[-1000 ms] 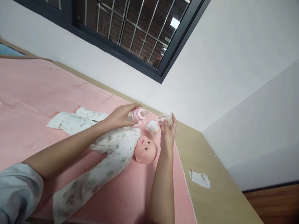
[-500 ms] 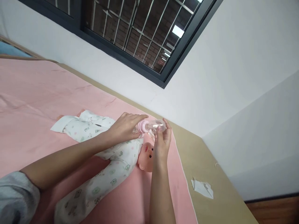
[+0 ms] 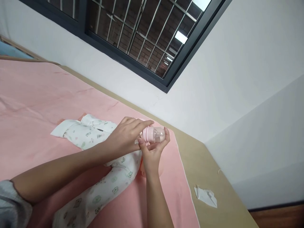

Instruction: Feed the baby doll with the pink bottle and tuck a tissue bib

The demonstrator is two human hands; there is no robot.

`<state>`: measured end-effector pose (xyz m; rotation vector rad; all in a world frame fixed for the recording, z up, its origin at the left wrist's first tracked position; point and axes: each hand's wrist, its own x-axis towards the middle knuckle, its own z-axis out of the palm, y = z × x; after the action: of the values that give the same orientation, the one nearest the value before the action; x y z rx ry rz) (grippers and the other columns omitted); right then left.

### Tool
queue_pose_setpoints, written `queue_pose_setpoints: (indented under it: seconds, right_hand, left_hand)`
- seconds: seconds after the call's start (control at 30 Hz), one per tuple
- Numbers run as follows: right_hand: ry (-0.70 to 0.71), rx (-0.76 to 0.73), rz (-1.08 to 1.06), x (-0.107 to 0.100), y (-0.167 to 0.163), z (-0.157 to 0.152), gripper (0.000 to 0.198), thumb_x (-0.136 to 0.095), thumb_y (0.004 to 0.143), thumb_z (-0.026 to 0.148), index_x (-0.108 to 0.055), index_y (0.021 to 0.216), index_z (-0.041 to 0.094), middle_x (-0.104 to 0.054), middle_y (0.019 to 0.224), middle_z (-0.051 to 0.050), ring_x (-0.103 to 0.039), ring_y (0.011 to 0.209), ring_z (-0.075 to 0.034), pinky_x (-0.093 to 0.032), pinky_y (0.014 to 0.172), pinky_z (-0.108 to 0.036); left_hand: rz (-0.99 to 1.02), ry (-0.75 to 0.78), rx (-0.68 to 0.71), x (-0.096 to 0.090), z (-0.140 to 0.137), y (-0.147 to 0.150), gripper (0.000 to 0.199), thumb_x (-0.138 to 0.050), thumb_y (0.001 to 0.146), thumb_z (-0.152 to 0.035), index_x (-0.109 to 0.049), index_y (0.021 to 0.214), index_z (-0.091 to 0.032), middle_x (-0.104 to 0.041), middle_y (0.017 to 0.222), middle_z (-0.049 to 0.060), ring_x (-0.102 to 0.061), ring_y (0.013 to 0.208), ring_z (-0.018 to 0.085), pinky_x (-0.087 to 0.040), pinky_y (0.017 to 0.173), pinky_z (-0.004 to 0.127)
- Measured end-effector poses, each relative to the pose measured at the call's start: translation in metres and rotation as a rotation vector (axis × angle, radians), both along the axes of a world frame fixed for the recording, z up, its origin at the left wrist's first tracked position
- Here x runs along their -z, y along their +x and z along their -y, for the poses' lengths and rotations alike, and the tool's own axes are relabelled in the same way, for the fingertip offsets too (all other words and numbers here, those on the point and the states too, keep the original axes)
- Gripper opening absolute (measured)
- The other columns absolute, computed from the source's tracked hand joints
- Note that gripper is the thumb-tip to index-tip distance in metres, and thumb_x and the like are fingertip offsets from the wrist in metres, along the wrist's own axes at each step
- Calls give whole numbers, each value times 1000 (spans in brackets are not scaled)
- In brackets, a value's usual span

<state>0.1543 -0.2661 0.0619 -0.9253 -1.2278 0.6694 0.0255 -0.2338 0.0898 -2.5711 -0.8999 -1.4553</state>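
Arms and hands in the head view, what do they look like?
The left hand and right hand are both ungloved, with nothing on the fingers or wrists that I can make out. A loose, pale grey-blue sleeve leaves the left forearm bare. The right forearm is bare down to the picture's edge, so any sleeve there is out of view.

Left hand (image 3: 127, 133) is partly hiding the bottle (image 3: 152, 134), right hand (image 3: 153, 150) the doll's head (image 3: 142, 168); the top edge is cropping the window (image 3: 82, 19).
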Motion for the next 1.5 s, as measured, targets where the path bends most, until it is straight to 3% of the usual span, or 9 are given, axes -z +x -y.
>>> queue_pose_setpoints:
  seconds: [0.23, 0.47, 0.57, 0.7, 0.77, 0.87, 1.1, 1.33, 1.5]
  right_hand:
    - [19, 110, -8, -12, 3, 9, 98, -79, 67, 36, -17, 143, 32, -35, 144, -13, -57, 112, -20, -55, 86, -34]
    - [15, 215, -4, -17, 2, 10, 82, -73, 73, 39, -23, 138, 31, -47, 130, -9, -61, 99, -17, -55, 81, -34]
    - [108, 422, 48, -27, 24, 4, 81, -73, 73, 39, -25, 137, 29, -47, 131, -10, -61, 101, -17, -54, 83, -33]
    - [222, 710, 124, -32, 87, -9, 82, -74, 70, 41, -28, 137, 26, -40, 142, -14, -59, 108, -20, -52, 85, -32]
    - [114, 871, 214, -24, 125, -14, 78, -72, 70, 44, -34, 136, 24, -46, 139, -14, -60, 105, -22, -51, 84, -33]
    - [-182, 1066, 406, -2, 172, -17, 70, -64, 74, 47, -39, 135, 24, -61, 120, -12, -63, 99, -27, -47, 85, -38]
    - [-564, 1075, 747, 41, 204, -17, 59, -46, 85, 43, -36, 140, 24, -60, 119, -12, -62, 101, -29, -45, 75, -34]
    - [-677, 1026, 815, 51, 204, -23, 57, -42, 87, 42, -32, 142, 26, -61, 117, -11, -64, 99, -29, -45, 74, -36]
    - [-705, 1003, 777, 49, 207, -24, 60, -41, 88, 45, -30, 144, 26, -62, 119, -13, -64, 99, -30, -47, 75, -38]
  left_hand:
    - [2, 183, -110, 4, 13, 8, 44, -58, 88, -28, -48, 128, -16, -66, 108, 9, -60, 95, 23, -40, 83, 38]
    - [-133, 129, -113, 8, 22, 10, 56, -49, 90, -15, -29, 143, -13, -54, 134, 15, -47, 127, 28, -39, 99, 42]
    - [-104, 104, -26, 4, 32, 8, 61, -51, 91, -21, -25, 145, -13, -42, 147, 14, -33, 137, 28, -36, 106, 44]
    - [-88, 102, 228, -5, 46, -2, 53, -49, 89, -16, -34, 140, -16, -47, 143, 10, -35, 135, 22, -36, 110, 38]
    - [-96, 117, 312, -9, 51, -6, 45, -48, 89, -14, -43, 133, -19, -49, 140, 8, -37, 133, 20, -37, 110, 37]
    - [-116, 163, 371, -13, 53, -10, 37, -49, 89, -12, -52, 124, -21, -50, 137, 8, -41, 130, 21, -39, 108, 39]
    - [-213, 251, 430, -16, 53, -10, 29, -53, 86, -11, -61, 112, -22, -58, 130, 5, -52, 118, 20, -47, 101, 36]
    - [-62, 338, 487, -22, 55, -19, 25, -57, 88, -16, -64, 110, -24, -70, 109, 3, -63, 102, 17, -55, 91, 30]
    - [193, 342, 333, 8, 62, -39, 53, -63, 83, -24, -51, 134, -30, -71, 105, 2, -62, 103, 23, -60, 80, 41]
